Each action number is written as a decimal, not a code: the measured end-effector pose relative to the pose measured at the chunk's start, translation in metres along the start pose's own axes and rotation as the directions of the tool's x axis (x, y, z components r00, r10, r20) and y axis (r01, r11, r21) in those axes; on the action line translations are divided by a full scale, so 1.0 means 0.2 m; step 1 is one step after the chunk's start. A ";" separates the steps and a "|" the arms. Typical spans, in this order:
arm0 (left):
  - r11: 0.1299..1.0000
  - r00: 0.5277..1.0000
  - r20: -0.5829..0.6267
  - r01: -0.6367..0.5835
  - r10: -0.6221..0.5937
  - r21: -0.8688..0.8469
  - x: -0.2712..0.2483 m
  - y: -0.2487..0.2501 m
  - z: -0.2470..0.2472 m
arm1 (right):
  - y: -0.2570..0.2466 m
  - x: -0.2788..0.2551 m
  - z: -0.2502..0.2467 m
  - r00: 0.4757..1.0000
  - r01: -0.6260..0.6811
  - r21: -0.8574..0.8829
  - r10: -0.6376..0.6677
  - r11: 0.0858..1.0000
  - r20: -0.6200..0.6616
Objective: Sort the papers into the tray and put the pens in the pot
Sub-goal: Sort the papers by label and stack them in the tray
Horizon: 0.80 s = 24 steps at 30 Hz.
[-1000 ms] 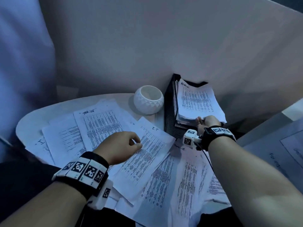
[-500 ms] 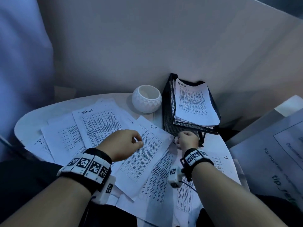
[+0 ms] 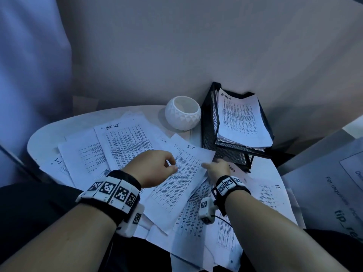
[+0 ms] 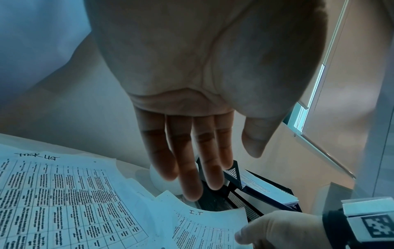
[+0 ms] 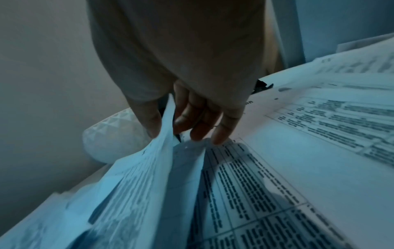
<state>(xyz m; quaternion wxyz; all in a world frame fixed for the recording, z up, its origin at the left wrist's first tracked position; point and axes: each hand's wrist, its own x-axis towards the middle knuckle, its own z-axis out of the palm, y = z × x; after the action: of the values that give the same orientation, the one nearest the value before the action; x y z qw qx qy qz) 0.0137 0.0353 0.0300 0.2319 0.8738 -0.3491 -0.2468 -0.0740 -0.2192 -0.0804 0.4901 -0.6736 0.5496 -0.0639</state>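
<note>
Printed papers lie scattered over the round white table (image 3: 47,134). A sheet marked I.T (image 3: 182,173) lies on top in the middle. My right hand (image 3: 212,167) pinches its right edge between thumb (image 5: 147,121) and fingers (image 5: 192,121), and that edge is lifted. My left hand (image 3: 172,165) hovers over the same sheet with loosely curled fingers, holding nothing. The black mesh tray (image 3: 208,130) stands at the back right with a stack marked ADMIN (image 3: 241,120) in its top tier. The white faceted pot (image 3: 182,114) stands left of the tray. No pens are in view.
A sheet marked TASK LIST (image 3: 127,142) lies left of centre, and another marked Admin (image 3: 235,169) lies under my right hand. A wall stands close behind the table. A large printed sheet (image 3: 334,183) lies to the right.
My right hand has drawn back from the ADMIN stack in the tray, come down to the table and pinched the I.T sheet's edge. The left hand has hardly moved.
</note>
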 end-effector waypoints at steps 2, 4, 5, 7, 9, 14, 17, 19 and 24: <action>1.000 1.000 0.006 -0.009 0.009 0.002 0.01 0.01 0.01 | -0.01 -0.03 0.00 0.995 0.083 -0.178 -0.071 0.981 0.074; 1.000 1.000 0.025 -0.015 0.015 0.012 0.01 0.01 0.01 | -0.03 -0.09 -0.01 0.978 0.201 -0.277 -0.178 0.940 0.107; 1.000 0.999 0.032 -0.016 0.016 0.010 0.00 0.00 0.01 | -0.04 -0.12 -0.03 0.966 0.257 -0.287 -0.237 0.923 0.104; 1.000 1.000 0.024 -0.018 0.018 0.000 -0.01 0.00 0.01 | -0.06 -0.17 -0.09 0.932 0.362 -0.239 -0.353 0.901 0.083; 1.000 1.000 -0.004 -0.014 0.014 -0.020 -0.02 0.00 0.00 | -0.07 -0.20 -0.17 0.890 0.454 -0.141 -0.457 0.880 0.013; 0.997 0.997 -0.072 0.001 -0.007 -0.078 -0.02 -0.01 0.03 | 0.03 -0.31 -0.40 0.825 0.555 0.188 -0.507 0.811 -0.249; 0.989 0.996 -0.087 -0.001 -0.012 -0.145 -0.02 -0.01 0.08 | 0.08 -0.40 -0.48 0.867 0.498 0.456 -0.412 0.737 -0.281; 0.975 0.994 -0.107 -0.021 -0.003 -0.220 -0.01 0.00 0.13 | 0.06 -0.46 -0.50 0.889 0.449 0.581 -0.407 0.678 -0.212; 0.972 0.990 -0.133 0.009 -0.042 -0.234 0.00 -0.01 0.22 | 0.03 -0.47 -0.47 0.881 0.448 0.582 -0.444 0.678 -0.162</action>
<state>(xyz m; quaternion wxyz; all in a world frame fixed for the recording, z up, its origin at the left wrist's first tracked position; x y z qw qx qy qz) -0.0120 0.0266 -0.0057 0.3532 0.8598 -0.2897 -0.2283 -0.1736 -0.1981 0.0057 0.6461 -0.5943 0.3209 -0.3555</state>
